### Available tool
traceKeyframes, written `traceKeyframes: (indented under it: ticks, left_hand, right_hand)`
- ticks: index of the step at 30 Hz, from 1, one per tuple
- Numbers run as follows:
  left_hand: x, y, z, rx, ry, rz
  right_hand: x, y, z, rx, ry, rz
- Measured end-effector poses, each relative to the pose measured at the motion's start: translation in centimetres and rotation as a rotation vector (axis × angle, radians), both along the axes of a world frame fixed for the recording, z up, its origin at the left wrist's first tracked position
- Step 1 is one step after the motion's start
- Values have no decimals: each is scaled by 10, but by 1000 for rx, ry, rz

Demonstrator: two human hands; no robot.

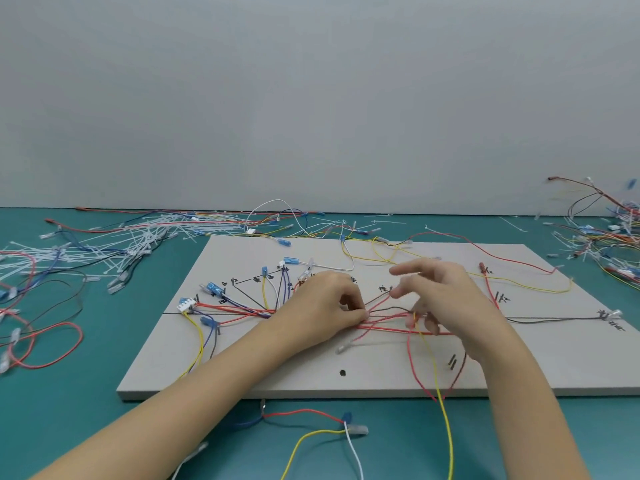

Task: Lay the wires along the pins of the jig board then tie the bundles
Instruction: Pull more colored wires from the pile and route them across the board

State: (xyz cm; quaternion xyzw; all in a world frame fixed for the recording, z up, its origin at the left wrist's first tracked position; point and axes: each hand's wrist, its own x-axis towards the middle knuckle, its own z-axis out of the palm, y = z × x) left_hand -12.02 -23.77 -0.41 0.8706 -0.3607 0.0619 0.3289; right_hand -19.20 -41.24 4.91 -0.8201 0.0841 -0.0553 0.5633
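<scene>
A grey jig board (311, 368) lies flat on the teal table, marked with black lines, labels and short pins. Red, brown, yellow, blue and white wires with blue terminals fan out over its left half and meet in a bundle (388, 318) along the centre line. My left hand (325, 303) pinches that bundle at its left end. My right hand (440, 296) holds the bundle's right part with thumb and lower fingers around a yellow wire (440, 393), its index finger stretched out to the left. The yellow wire runs down off the board's front edge.
A heap of white cable ties (114, 244) mixed with loose wires covers the table at the back left. More tangled wires (609, 237) lie at the far right. Loose red, yellow and white wires (311, 427) lie in front of the board. A grey wall stands behind.
</scene>
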Motion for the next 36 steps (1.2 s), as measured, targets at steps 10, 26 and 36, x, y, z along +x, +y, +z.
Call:
traceKeyframes:
  ticks: [10, 26, 36]
  left_hand:
    - [10, -18, -1, -61, 96, 65]
    - [18, -31, 4, -345, 438, 195]
    - [16, -34, -3, -348, 464, 204]
  right_hand:
    - [-2, 0, 9, 403, -89, -64]
    - [2, -7, 3, -20, -63, -267]
    - [-3, -28, 11, 923, -358, -290]
